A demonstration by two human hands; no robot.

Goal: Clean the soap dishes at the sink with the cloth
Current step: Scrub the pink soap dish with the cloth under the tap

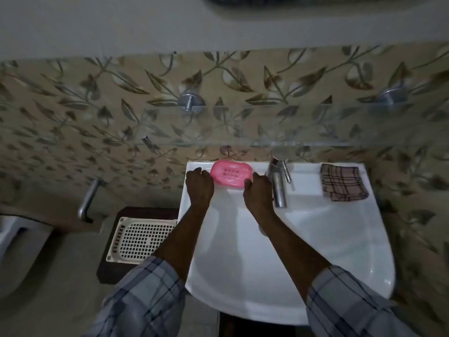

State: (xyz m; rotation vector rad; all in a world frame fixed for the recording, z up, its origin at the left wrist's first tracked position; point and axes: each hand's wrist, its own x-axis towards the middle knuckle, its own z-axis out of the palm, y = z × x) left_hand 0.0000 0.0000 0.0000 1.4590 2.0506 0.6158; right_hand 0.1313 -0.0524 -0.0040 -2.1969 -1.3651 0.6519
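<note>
A pink soap dish [231,174] with slots in its floor sits on the back ledge of the white sink [315,239], left of the tap. My left hand [199,184] grips its left end and my right hand [258,188] grips its right end. A folded brown checked cloth [342,182] lies on the ledge at the back right, apart from both hands.
A chrome tap [278,183] stands just right of my right hand. A glass shelf [267,142] juts from the leaf-patterned wall above the sink. Left of the sink, a cream perforated tray [138,239] rests on a dark stand. A chrome bar [87,200] sticks out further left.
</note>
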